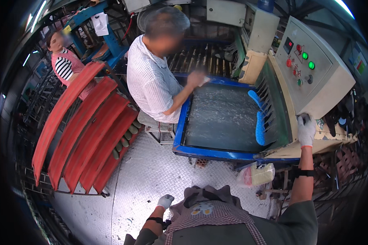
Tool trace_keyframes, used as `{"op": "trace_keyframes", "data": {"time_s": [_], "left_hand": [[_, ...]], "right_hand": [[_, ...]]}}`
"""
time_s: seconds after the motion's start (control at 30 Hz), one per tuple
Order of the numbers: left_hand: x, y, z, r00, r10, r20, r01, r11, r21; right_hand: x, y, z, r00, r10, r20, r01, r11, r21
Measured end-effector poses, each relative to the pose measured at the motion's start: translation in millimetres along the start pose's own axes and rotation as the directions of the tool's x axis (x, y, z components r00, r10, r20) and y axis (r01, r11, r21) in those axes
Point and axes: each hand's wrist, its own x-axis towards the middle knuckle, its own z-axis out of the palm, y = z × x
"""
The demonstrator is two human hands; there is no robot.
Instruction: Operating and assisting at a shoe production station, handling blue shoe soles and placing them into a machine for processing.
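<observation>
My right hand (pixel 306 130), in a white knitted glove, reaches out to the lower front corner of the grey control box (pixel 317 65). Its fingers are curled in at that corner, and what they grip is hidden. Close by, two blue shoe-sole shapes (pixel 260 128) lie on the dark conveyor belt (pixel 221 118), against the hanging strips of the machine opening (pixel 274 102). Down beside my apron (pixel 208 210) hangs my left hand (pixel 166 201), also gloved. It is loosely closed, with nothing visible in it.
A co-worker (pixel 155 81) sits at the belt's left side, one hand over its far edge. Another person (pixel 65 61) stands behind a rack of curved red shelves (pixel 90 134) holding dark green pieces. A clear plastic bag (pixel 257 175) lies below the belt's blue frame (pixel 216 153).
</observation>
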Motion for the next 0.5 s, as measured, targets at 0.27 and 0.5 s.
{"op": "trace_keyframes", "data": {"time_s": [0.27,0.5], "left_hand": [[9,5,-2,1.0,-0.026,0.001,0.026,0.998,-0.053],[16,-7,-5,1.0,-0.003,0.007,0.003,0.999,-0.033]], "right_hand": [[6,-3,-2,0.999,0.031,0.027,-0.03,0.999,-0.035],[6,0,0,0.996,0.066,0.053,-0.063,0.996,-0.066]]}}
